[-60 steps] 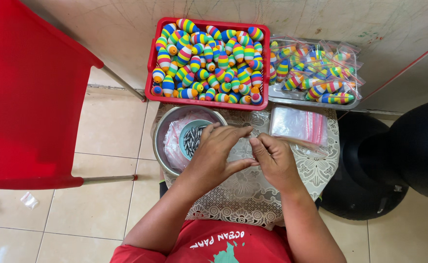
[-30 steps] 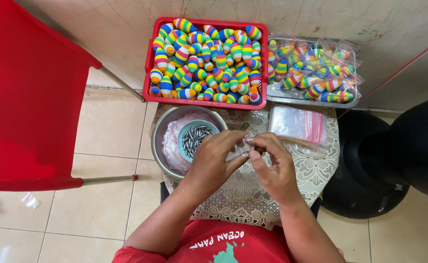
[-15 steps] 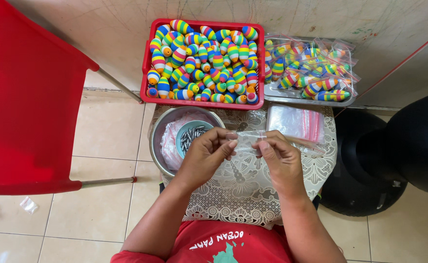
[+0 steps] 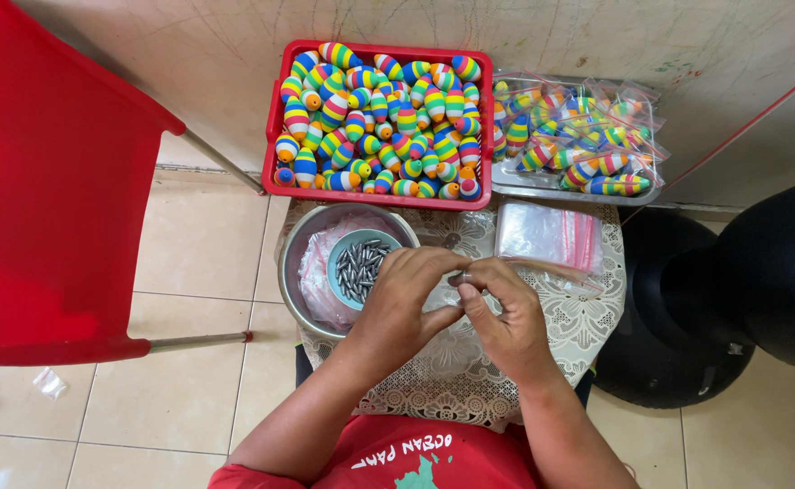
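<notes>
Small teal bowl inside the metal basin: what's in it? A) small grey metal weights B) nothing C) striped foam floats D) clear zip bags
A: the small teal bowl, set in the metal basin just left of the left hand, holds a heap of small grey metal weights; the striped floats sit in the red basket behind.

Left hand [image 4: 407,299] and right hand [image 4: 497,308] together, fingertips pinched, forearms angled inward.
</notes>
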